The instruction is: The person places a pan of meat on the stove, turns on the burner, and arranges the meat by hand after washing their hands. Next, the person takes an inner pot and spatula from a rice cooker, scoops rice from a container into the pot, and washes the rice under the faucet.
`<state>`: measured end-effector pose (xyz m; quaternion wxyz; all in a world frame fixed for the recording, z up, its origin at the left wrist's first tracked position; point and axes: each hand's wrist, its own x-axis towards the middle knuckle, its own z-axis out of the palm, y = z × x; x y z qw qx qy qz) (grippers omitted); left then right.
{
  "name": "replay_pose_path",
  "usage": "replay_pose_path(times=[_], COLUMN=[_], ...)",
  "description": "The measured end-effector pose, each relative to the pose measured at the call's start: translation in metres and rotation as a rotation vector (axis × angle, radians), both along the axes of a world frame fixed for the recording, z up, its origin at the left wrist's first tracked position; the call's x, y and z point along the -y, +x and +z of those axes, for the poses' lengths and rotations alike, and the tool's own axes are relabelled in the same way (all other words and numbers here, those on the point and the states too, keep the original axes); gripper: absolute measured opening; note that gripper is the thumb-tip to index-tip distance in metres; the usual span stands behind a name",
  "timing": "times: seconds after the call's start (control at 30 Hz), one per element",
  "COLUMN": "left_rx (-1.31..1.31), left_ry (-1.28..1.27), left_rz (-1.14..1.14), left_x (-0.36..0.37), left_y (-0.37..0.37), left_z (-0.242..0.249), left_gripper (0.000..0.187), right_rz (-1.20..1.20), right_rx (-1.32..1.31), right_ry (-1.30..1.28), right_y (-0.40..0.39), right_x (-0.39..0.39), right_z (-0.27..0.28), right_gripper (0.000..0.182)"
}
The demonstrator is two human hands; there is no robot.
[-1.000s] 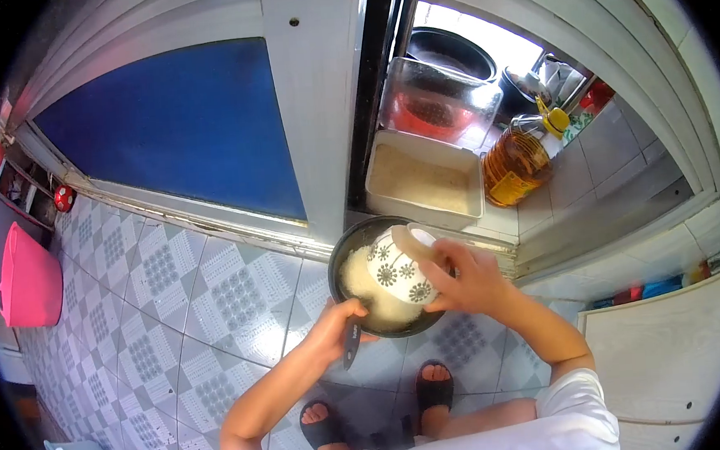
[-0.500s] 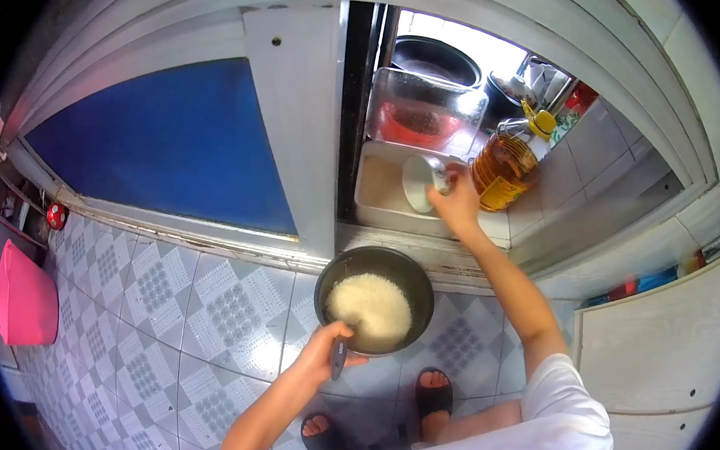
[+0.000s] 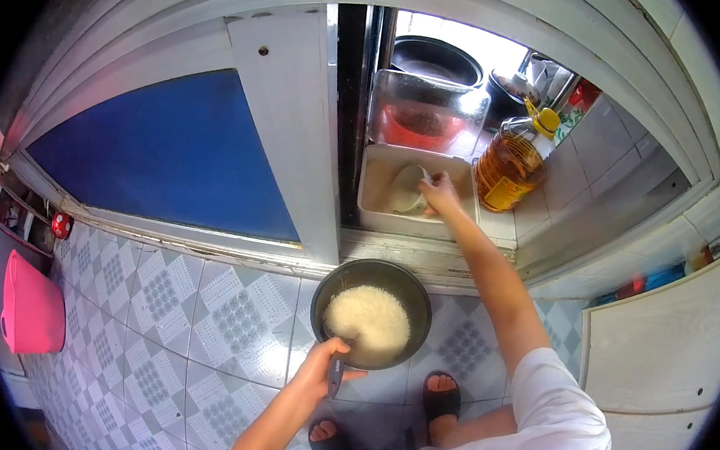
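Observation:
My left hand (image 3: 318, 369) is closed around the black handle (image 3: 335, 378) of a dark pot (image 3: 418, 291), holding it above the tiled floor. White rice (image 3: 369, 322) lies inside the pot. My right hand (image 3: 440, 194) reaches into an open rectangular bin (image 3: 401, 222) in the cabinet, its fingers closed on a white cup (image 3: 408, 191). The cup is tilted low in the bin, against pale grain that looks like rice. A clear lid (image 3: 472, 107) stands propped at the bin's back edge.
Right beside the bin stands a large oil bottle (image 3: 509, 166) with a yellow cap. Behind are a black pan (image 3: 436, 59) and a red bowl (image 3: 420, 126). A sliding door with a blue panel (image 3: 166, 158) borders the left. A pink bucket (image 3: 31, 303) stands far left.
My right hand has lowered the white cup into the bin and tipped it. My left hand still holds the pot, which sits slightly lower in the view.

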<state>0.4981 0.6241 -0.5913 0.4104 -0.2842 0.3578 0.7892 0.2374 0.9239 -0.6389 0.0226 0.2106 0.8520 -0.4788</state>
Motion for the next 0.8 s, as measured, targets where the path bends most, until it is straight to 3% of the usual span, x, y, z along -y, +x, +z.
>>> replay_pose_path(times=[0.17, 0.37, 0.43, 0.5, 0.53, 0.6, 0.63, 0.7, 0.8], left_rx=[-0.001, -0.005, -0.058, -0.057, -0.055, -0.058, -0.05, -0.078, -0.076], left_ry=[0.0, 0.025, -0.038, -0.032, -0.013, 0.026, 0.027, 0.022, 0.021], left_rz=[0.009, 0.004, 0.004, 0.005, -0.013, -0.039, -0.035, -0.047, -0.047], left_x=[-0.003, -0.01, -0.015, -0.018, -0.019, -0.02, -0.02, -0.022, -0.021], left_y=[-0.005, -0.012, -0.014, -0.017, -0.019, -0.019, -0.018, -0.019, -0.018], left_z=[-0.003, -0.009, -0.005, -0.001, -0.001, -0.008, -0.008, -0.004, -0.004], left_gripper=[0.041, 0.041, 0.05, 0.05, 0.047, 0.046, 0.046, 0.046, 0.046], right_rz=[-0.081, 0.08, 0.12, 0.354, 0.357, 0.632, 0.637, 0.843, 0.885], right_rx=[-0.1, -0.166, -0.17, -0.239, -0.231, -0.509, -0.501, -0.762, -0.775], right_ry=[-0.453, -0.61, -0.616, -0.425, -0.424, 0.204, 0.202, 0.621, 0.669], right_y=[0.017, 0.068, 0.092, 0.118, 0.133, 0.16, 0.171, 0.187, 0.189], right_x=[-0.023, -0.024, -0.016, -0.007, -0.002, 0.009, 0.018, 0.034, 0.032], right_z=[0.014, 0.074, 0.096, 0.111, 0.118, 0.129, 0.138, 0.153, 0.15], right_gripper=[0.038, 0.039, 0.04, 0.046, 0.046, 0.056, 0.056, 0.066, 0.07])
